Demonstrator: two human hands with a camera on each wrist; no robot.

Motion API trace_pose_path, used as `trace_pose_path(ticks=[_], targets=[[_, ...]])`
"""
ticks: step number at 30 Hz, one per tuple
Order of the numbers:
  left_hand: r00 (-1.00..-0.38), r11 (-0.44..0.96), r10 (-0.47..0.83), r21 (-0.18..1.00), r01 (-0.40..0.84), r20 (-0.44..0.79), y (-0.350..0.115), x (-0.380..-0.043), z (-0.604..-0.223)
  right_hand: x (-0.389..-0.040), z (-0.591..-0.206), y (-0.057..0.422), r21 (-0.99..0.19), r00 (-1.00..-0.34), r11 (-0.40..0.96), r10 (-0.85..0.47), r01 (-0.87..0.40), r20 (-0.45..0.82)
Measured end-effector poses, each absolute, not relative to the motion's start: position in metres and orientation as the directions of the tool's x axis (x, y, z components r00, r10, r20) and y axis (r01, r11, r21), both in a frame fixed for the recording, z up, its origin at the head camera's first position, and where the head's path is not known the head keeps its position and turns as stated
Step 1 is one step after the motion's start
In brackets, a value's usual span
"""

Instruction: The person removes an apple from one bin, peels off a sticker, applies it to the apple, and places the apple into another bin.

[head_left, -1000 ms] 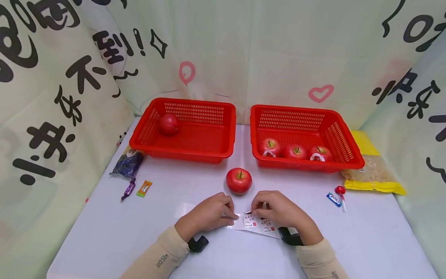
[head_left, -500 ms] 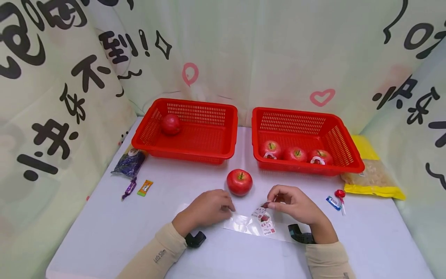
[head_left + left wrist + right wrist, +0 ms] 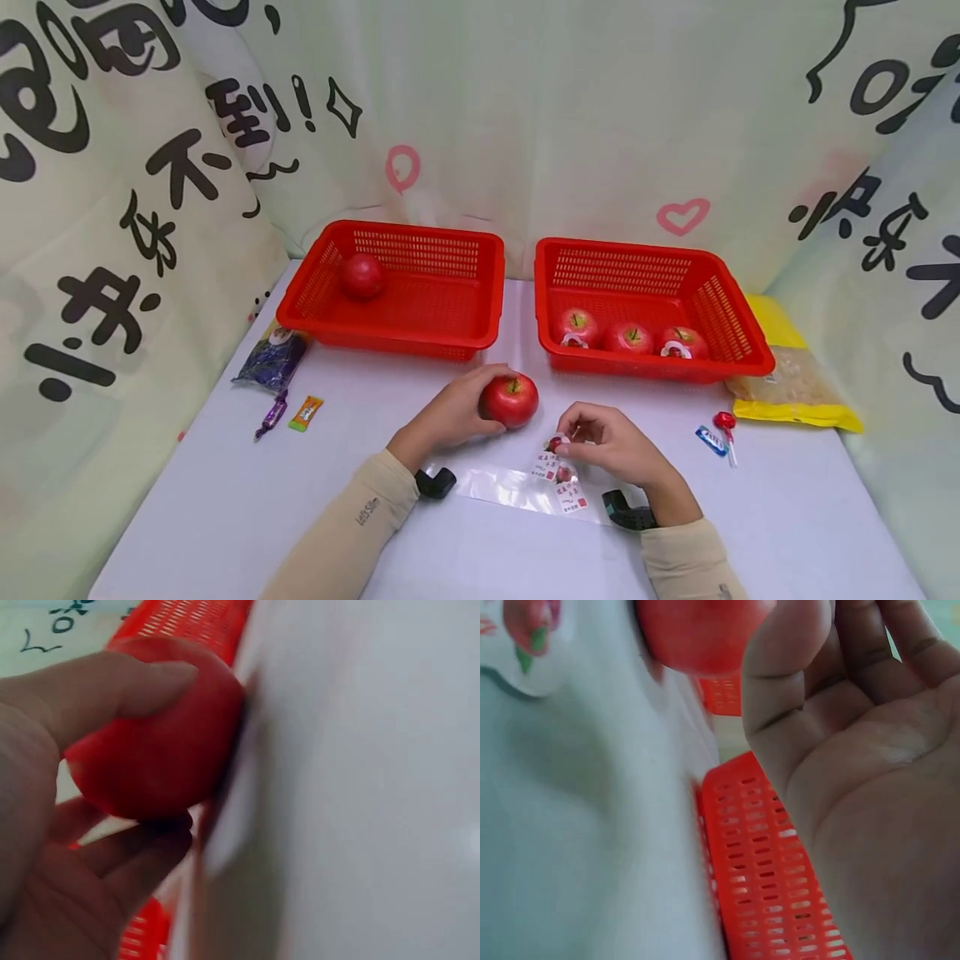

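Observation:
A red apple (image 3: 510,400) stands on the white table, and my left hand (image 3: 448,413) holds it from the left. The left wrist view shows the thumb across the apple (image 3: 169,750) and the other fingers around its far side. My right hand (image 3: 621,448) pinches a printed label sticker (image 3: 546,465) between thumb and fingertips, just right of the apple. Beneath it lies a clear backing strip (image 3: 504,488) with another sticker (image 3: 572,497) on it. In the right wrist view the right hand's fingertips are cut off by the top edge.
At the back left, a red basket (image 3: 397,337) holds one apple (image 3: 363,276). Another red basket (image 3: 645,367) holds three apples, with labels visible on two. Wrapped candies (image 3: 306,413), a dark packet (image 3: 272,358), a lollipop (image 3: 725,423) and a yellow bag (image 3: 795,392) lie toward the sides.
My left hand has left the clear strip and moved forward to grip the apple. My right hand lifted a sticker from the strip, moving right, and has since come slightly back left with it.

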State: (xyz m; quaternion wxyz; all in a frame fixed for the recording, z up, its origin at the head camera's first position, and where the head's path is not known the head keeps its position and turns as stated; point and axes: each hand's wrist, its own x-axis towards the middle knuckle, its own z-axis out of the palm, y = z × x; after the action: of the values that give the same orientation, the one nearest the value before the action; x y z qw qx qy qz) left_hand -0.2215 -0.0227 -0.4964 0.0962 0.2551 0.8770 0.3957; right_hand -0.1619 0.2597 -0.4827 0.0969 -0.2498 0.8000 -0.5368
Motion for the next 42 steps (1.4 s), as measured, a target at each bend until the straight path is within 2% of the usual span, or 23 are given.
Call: trace_pose_path(ticks=[4,8,19,26,32,37,42], targets=[[-0.861,0.445,0.499,0.825,0.35,0.096,-0.023,-0.223,-0.503,-0.162,-0.483,0.255,-0.899,-0.874,0.342,-0.479,-0.274,0.085],[-0.849,0.39,0.506,0.838,0.381,0.151,-0.024,-0.224,-0.505,-0.162,-0.482,0.252,-0.889,-0.891,0.385,-0.452,-0.248,0.053],[-0.795,0.53,0.603,0.709,0.466,0.071,-0.016,-0.219,-0.499,-0.163,-0.485,0.25,-0.883,-0.896,0.405,-0.442,-0.239,0.04],[-0.779,0.532,0.623,0.693,0.486,0.068,-0.002,-0.228,-0.494,-0.165,-0.49,0.26,-0.886,-0.915,0.405,-0.4,-0.225,0.049],[-0.75,0.506,0.657,0.694,0.512,0.075,0.017,-0.241,-0.496,-0.164,-0.489,0.262,-0.899,-0.899,0.373,-0.434,-0.23,0.05],[-0.776,0.5,0.626,0.722,0.478,0.08,0.021,-0.24,-0.501,-0.163,-0.488,0.261,-0.899,-0.895,0.368,-0.443,-0.237,0.055],[-0.846,0.477,0.533,0.818,0.322,0.023,0.008,-0.233,-0.495,-0.163,-0.485,0.264,-0.893,-0.891,0.376,-0.45,-0.248,0.058]])
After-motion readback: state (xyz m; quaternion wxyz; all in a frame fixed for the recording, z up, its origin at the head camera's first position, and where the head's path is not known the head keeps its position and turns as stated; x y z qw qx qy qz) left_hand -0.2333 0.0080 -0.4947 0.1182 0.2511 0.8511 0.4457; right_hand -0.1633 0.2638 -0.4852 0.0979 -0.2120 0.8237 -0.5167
